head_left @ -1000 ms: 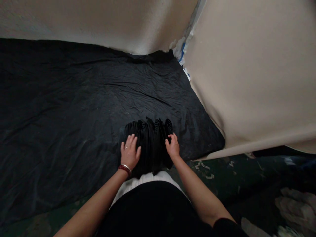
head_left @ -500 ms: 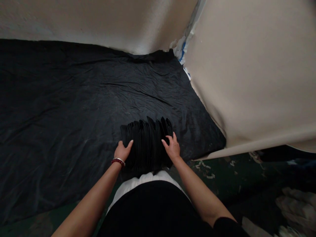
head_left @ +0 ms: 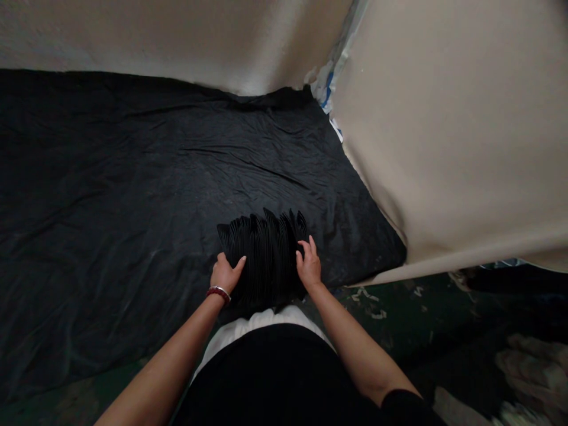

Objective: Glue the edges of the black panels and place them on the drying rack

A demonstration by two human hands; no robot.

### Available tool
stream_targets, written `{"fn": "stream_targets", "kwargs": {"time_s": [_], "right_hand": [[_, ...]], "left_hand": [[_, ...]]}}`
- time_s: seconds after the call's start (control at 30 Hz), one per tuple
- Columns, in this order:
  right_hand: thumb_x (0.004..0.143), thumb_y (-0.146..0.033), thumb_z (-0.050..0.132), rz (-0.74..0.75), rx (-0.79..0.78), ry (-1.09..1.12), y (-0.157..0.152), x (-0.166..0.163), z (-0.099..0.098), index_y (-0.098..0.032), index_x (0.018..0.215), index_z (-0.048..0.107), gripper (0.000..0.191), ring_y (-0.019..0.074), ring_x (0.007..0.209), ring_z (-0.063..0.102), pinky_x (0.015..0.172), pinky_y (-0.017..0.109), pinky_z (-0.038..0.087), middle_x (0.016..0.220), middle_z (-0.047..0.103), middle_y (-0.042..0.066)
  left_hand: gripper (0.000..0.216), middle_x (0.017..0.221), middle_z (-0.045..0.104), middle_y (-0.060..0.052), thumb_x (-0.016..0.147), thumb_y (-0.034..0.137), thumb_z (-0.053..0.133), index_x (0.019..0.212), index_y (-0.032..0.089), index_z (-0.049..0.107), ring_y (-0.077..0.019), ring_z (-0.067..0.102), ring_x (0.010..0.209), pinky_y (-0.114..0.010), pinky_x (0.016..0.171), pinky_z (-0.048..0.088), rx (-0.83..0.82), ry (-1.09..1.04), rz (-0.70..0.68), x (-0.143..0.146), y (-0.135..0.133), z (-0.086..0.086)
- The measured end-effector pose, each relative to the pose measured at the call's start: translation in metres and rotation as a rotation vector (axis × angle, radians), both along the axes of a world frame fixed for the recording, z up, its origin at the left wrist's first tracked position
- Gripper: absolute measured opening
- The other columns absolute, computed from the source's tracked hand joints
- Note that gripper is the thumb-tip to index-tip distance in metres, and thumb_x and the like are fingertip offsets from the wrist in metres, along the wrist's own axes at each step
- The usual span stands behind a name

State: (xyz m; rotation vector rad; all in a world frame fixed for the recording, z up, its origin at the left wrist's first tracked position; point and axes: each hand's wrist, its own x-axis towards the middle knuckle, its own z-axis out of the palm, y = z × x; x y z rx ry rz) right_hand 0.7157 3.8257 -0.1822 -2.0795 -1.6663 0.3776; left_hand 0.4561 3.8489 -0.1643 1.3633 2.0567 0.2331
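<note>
A row of black folded pieces (head_left: 265,254), which look like fabric, stands on edge, packed side by side like pages. It rests on the black sheet close to my body. At its left end my left hand (head_left: 226,273) grips it, the thumb over the near side and the fingertips partly hidden. My right hand (head_left: 308,263) holds the opposite end with curved fingers and the thumb against the outermost pieces. The row is squeezed between both hands. What material the pieces are made of I cannot tell for sure.
A wrinkled black sheet (head_left: 133,177) covers the work surface. Beige sheeting (head_left: 457,130) hangs on the right, and another beige panel (head_left: 177,41) rises behind. Green floor (head_left: 399,313) with pale scraps shows at lower right, beside a light-coloured heap (head_left: 532,367).
My left hand has shifted slightly right and my right hand has moved slightly inward along its end. The pieces at the right end now stand closer together.
</note>
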Motion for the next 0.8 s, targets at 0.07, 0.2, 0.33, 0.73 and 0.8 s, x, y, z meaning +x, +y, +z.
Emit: {"fn": "stream_targets", "kwargs": {"time_s": [0.07,0.2,0.33,0.73,0.8], "right_hand": [[0.096,-0.014,0.044,-0.004,-0.004,-0.006,0.000,-0.002,0.000,-0.024,0.121,0.065,0.034,0.0281,0.112,0.065,0.096,0.042,0.052,0.158,0.034,0.014],[0.095,-0.027,0.057,-0.011,-0.004,-0.016,0.000,-0.006,0.000,-0.022,0.117,0.067,0.024,0.0339,0.118,0.062,0.097,0.048,0.050,0.159,0.031,0.017],[0.088,-0.038,0.071,-0.013,0.001,-0.012,0.000,-0.008,0.001,-0.020,0.117,0.065,0.035,0.0382,0.128,0.053,0.098,0.052,0.049,0.157,0.031,0.020],[0.093,-0.015,0.052,0.018,0.050,0.025,-0.002,-0.007,0.002,-0.020,0.117,0.065,0.027,0.0300,0.134,0.050,0.102,0.043,0.049,0.158,0.032,0.017],[0.092,-0.007,0.046,0.027,0.064,0.021,-0.001,-0.011,0.002,-0.020,0.114,0.067,0.034,0.0287,0.140,0.043,0.108,0.043,0.044,0.160,0.029,0.015]], "left_hand": [[0.056,0.122,0.067,-0.022,0.088,0.054,0.059,0.124,0.013,0.048,-0.0369,0.066,0.113,-0.043,0.091,0.052,0.024,-0.043,0.018,0.000,-0.001,-0.002],[0.054,0.124,0.066,-0.021,0.088,0.053,0.059,0.124,0.014,0.046,-0.0352,0.067,0.113,-0.043,0.092,0.052,0.044,-0.077,0.029,0.000,-0.003,-0.007],[0.053,0.123,0.066,-0.021,0.088,0.053,0.060,0.122,0.015,0.046,-0.0350,0.067,0.113,-0.043,0.093,0.053,0.061,-0.093,0.037,0.000,-0.004,-0.010],[0.052,0.123,0.067,-0.021,0.088,0.053,0.058,0.122,0.015,0.046,-0.0362,0.067,0.111,-0.044,0.092,0.053,0.052,-0.105,0.042,0.000,-0.003,-0.010],[0.051,0.121,0.067,-0.021,0.088,0.052,0.059,0.121,0.015,0.046,-0.0366,0.067,0.110,-0.044,0.091,0.052,0.040,-0.097,0.047,0.001,-0.003,-0.010]]}}
